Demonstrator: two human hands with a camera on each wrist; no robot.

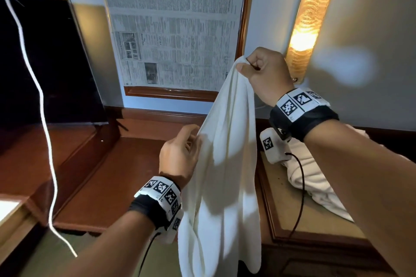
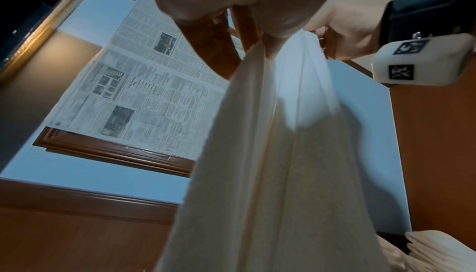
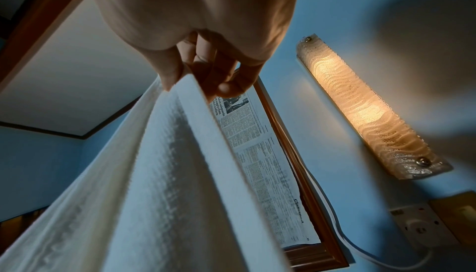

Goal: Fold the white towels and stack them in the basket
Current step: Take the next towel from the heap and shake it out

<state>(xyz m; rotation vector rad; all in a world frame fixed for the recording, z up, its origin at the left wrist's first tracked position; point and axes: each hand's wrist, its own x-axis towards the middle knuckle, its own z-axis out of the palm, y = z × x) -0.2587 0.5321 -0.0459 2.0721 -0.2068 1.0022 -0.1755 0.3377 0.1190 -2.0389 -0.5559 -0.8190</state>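
A white towel (image 1: 227,164) hangs in the air in front of me, bunched in long vertical folds. My right hand (image 1: 258,69) pinches its top corner, raised high near the wall lamp; the right wrist view shows thumb and fingers closed on the towel (image 3: 159,174) edge. Lower and to the left, my left hand (image 1: 182,155) grips the towel's left edge between thumb and fingers; the left wrist view has the towel (image 2: 270,174) running down from the fingers. More white towels (image 1: 315,175) lie in a heap on the low cabinet at the right. No basket is in view.
A dark TV screen (image 1: 45,63) leans at the left on a wooden desk (image 1: 126,164). A newspaper (image 1: 175,29) covers a framed panel on the wall. A lit wall lamp (image 1: 313,13) glows at the right. A white cable (image 1: 45,119) hangs at the left.
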